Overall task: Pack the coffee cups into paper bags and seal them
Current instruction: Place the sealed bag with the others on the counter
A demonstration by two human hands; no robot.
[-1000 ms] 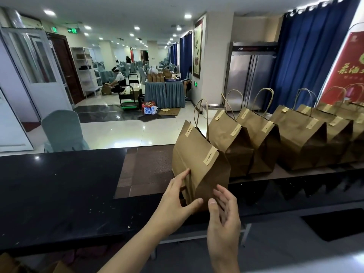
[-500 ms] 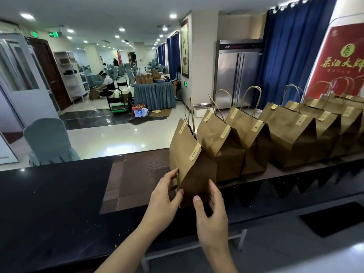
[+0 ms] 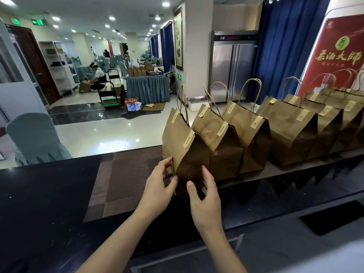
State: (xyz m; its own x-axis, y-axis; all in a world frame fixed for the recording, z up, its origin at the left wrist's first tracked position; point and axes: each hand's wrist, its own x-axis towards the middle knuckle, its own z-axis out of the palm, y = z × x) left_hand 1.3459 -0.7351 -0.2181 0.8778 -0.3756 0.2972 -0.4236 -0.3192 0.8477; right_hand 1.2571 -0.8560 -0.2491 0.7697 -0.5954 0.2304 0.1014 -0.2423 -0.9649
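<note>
Fingers of my left hand pinch the near corner of the end bag; my right hand cups its dark side, fingers spread. Bag stands sealed on the counter, touching the bag row at 3 o'clock.

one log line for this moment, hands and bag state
left hand: holds nearest bag left edge | right hand: fingers on bag's front base | bag: upright, sticker-sealed, end of row on counter
</note>
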